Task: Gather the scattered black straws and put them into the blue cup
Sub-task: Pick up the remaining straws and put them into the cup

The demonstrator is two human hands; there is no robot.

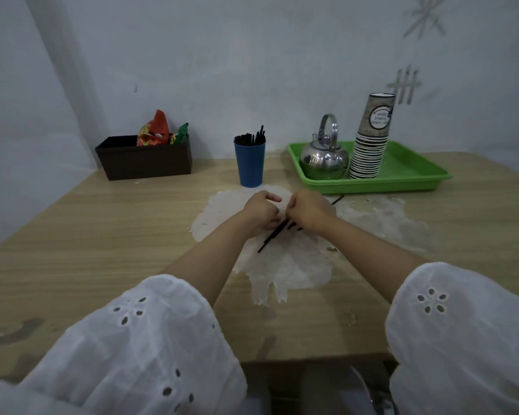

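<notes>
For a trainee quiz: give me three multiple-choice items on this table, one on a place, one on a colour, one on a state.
1. Where does the kettle stand? A on a stove; B in the tray beside the stacked paper cups; C on the floor.
2. What colour is the tray? A red; B white; C green.
3. How is the blue cup? A upright, holding straws; B tipped over; C empty.
Answers: B, it sits inside the rim; C, its rim is bright green; A, straws stick out of its top.
</notes>
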